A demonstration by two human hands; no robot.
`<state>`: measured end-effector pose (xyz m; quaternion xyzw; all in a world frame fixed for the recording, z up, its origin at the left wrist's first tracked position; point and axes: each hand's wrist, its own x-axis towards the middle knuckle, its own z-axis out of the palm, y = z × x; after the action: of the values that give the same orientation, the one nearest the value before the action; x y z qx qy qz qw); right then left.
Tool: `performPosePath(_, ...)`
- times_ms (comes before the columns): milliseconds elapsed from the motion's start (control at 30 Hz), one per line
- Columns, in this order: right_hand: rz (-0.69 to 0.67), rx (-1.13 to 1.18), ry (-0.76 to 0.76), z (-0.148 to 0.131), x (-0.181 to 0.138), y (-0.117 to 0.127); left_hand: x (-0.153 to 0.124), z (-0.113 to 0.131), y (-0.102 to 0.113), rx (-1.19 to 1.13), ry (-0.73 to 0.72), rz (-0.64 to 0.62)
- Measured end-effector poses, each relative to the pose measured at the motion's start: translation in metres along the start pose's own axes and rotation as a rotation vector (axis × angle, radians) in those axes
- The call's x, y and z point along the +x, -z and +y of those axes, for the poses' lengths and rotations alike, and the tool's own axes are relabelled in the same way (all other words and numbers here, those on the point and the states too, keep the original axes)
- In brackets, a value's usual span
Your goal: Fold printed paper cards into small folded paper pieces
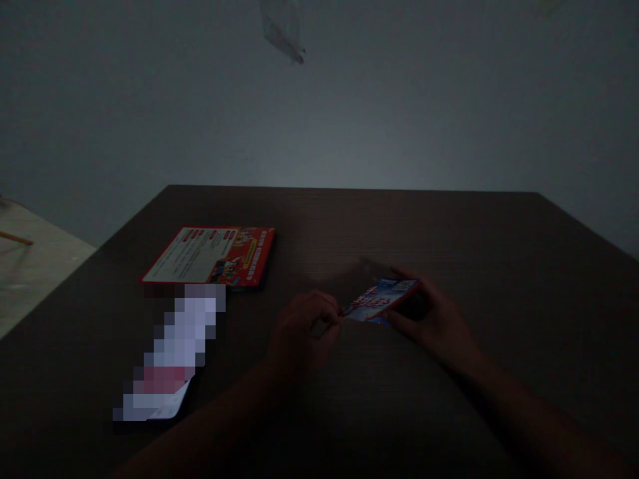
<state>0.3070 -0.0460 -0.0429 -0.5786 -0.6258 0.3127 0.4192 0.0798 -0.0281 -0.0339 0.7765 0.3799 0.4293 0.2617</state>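
Between my two hands is a small, flat blue printed packet with red edging, white-and-red lettering and a pale square patch near its right end. It is too dark to tell whether it is a sealed packet or a folded card. My left hand is closed, thumb and fingertips pinching its left corner. On the other side, my right hand grips the right end, with the thumb at the near edge and fingers at the far edge. The packet is held tilted just above the dark table.
Left of my hands lies a red and white printed box or book. Nearer me is a phone with a lit, blurred-out screen. A pale wall stands behind the table, with a clear plastic piece on it. The light is dim.
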Motion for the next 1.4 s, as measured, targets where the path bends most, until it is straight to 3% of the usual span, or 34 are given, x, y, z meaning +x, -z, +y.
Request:
performPosePath(200, 0.058, -0.101, 0.16, -0.001, 0.001, 0.006, 0.0, 0.002, 0.001, -0.008, -0.008, -0.029)
performPosePath(400, -0.006, -0.2, 0.294, -0.01, 0.001, 0.011, -0.001, -0.001, 0.0, -0.005, 0.007, -0.04)
performPosePath(667, -0.028, -0.179, 0.28, -0.014, -0.001, 0.008, -0.002, 0.001, 0.0, 0.179, 0.149, -0.158)
performPosePath(867, -0.054, -0.143, 0.396, -0.021, 0.0, 0.008, 0.004, 0.004, 0.003, 0.126, 0.064, -0.234)
performPosePath(1233, -0.046, -0.259, 0.645, -0.029, -0.002, 0.016, 0.003, 0.001, 0.003, 0.342, -0.317, -0.011)
performPosePath(1400, -0.072, -0.324, 0.699, -0.027, -0.001, 0.017, 0.008, 0.001, 0.007, 0.459, -0.402, -0.069)
